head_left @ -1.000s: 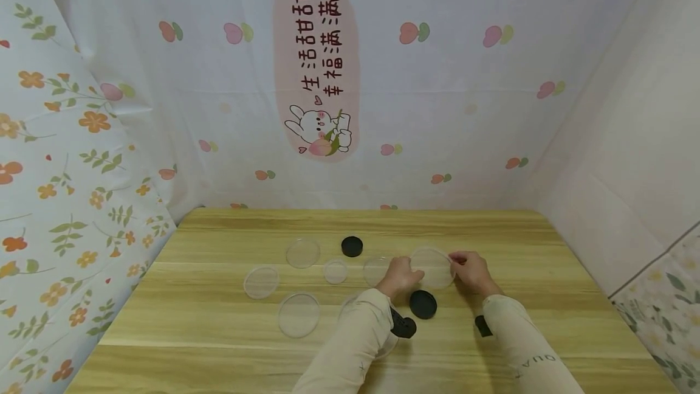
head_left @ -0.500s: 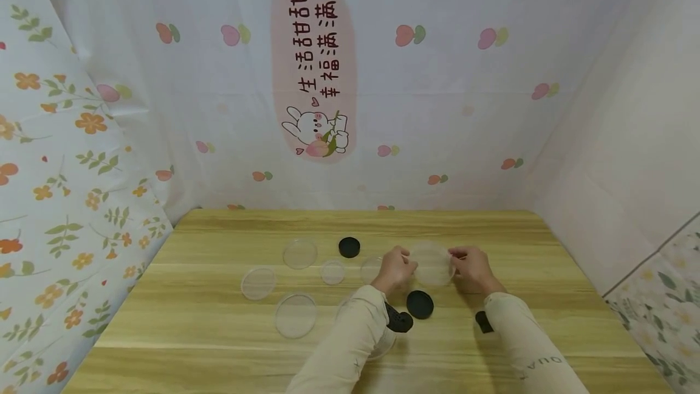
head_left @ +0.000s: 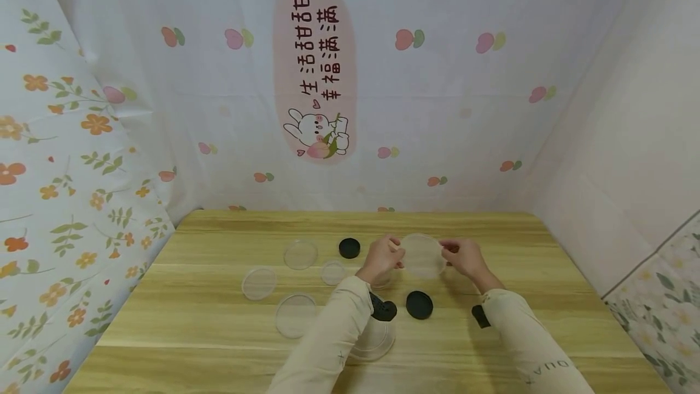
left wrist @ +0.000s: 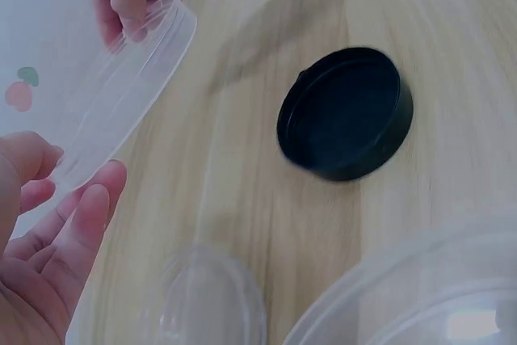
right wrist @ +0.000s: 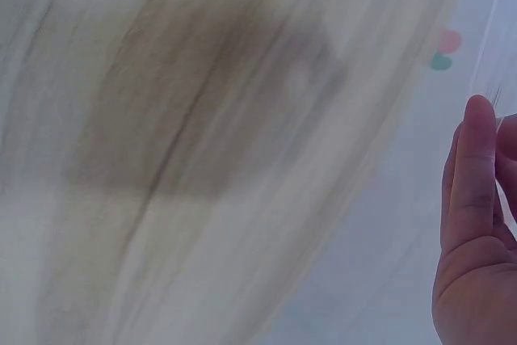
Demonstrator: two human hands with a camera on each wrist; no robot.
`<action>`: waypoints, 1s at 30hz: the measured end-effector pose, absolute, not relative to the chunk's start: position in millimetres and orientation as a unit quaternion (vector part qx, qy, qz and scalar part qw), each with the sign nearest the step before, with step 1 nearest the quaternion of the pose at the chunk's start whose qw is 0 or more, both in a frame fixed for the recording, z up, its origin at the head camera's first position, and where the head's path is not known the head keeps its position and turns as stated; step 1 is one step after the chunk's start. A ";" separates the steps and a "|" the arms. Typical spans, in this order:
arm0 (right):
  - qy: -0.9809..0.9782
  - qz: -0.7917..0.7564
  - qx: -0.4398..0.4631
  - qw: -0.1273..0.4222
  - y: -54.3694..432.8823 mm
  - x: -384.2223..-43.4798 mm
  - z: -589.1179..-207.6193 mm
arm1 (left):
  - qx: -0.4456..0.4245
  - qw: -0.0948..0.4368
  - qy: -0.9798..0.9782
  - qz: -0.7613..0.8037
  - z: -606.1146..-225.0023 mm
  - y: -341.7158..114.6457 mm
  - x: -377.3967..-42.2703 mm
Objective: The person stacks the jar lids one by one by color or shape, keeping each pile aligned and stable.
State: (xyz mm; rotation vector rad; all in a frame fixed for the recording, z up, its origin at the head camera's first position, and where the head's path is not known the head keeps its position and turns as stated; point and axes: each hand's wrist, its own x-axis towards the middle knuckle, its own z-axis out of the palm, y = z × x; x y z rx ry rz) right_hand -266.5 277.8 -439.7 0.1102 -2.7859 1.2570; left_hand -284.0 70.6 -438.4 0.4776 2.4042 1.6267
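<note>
A clear round plastic lid (head_left: pixel 422 255) is held up off the table between both hands. My left hand (head_left: pixel 381 258) pinches its left edge, the thumb on one face and fingers under the rim, as the left wrist view shows. On the opposite edge, my right hand (head_left: pixel 465 259) grips the rim between thumb and fingers. Seen from the left wrist, the lid (left wrist: pixel 125 98) is tilted, with a shallow raised rim. Below the hands lies a black round lid (head_left: pixel 419 305), hollow side up. Part of another clear lid (head_left: pixel 383 278) shows beneath my left hand.
Several clear round lids, among them a large one (head_left: pixel 296 316) and a small one (head_left: pixel 333 273), lie across the left and middle of the wooden table (head_left: pixel 208 345). A second black lid (head_left: pixel 349 248) sits further back. Larger clear rounds (head_left: pixel 377 345) overlap near my left forearm.
The clear lid has been lifted and shifted slightly left. My left hand has moved left and back, now at the lid's left edge; my right hand has moved slightly left with it.
</note>
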 end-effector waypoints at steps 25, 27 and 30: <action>-0.894 0.435 0.108 0.015 223.6 -259.1 -420.8 | 0.216 0.105 0.807 0.540 -423.9 1.4 -279.9; -0.894 0.433 0.113 0.019 219.4 -257.9 -421.3 | 0.229 0.109 0.804 0.538 -424.3 -3.2 -277.7; -0.894 0.430 0.126 0.016 213.8 -255.5 -423.2 | 0.245 0.125 0.800 0.533 -424.4 -9.9 -273.5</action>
